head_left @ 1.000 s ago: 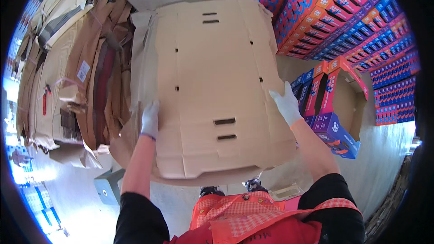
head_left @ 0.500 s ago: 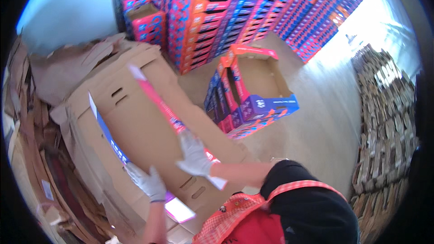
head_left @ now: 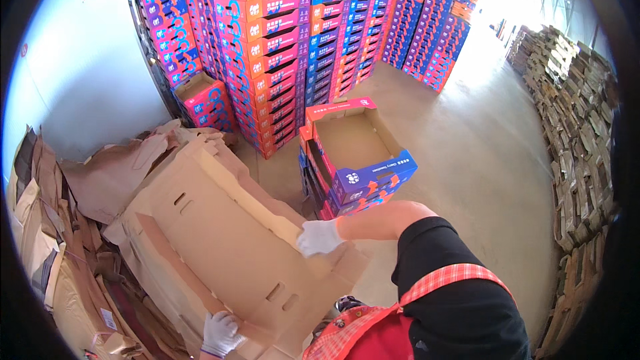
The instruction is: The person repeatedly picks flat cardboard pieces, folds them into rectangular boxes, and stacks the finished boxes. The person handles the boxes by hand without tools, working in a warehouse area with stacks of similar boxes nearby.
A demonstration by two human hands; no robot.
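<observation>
A brown cardboard box blank (head_left: 233,240) lies in front of me on a pile of flat cardboard, with slots cut through its panel. Its long side flaps show their plain brown faces. At the near end of the left flap (head_left: 177,260), my left hand (head_left: 222,335), in a white glove, has its fingers curled on the edge. My right hand (head_left: 320,237), gloved too, is closed at the edge of the right flap (head_left: 257,203); some of its fingers are hard to make out.
Formed pink and blue boxes (head_left: 377,183) stand stacked just beyond my right arm. Tall columns of coloured boxes (head_left: 273,47) rise behind. Folded cardboard (head_left: 67,280) leans at the left, more flat bundles (head_left: 573,180) line the right, and a pale wall (head_left: 73,80) is far left.
The side flaps have turned from their coloured printed faces to plain brown ones. My left hand has moved nearer me, my right hand slightly rightward. The view has tilted up.
</observation>
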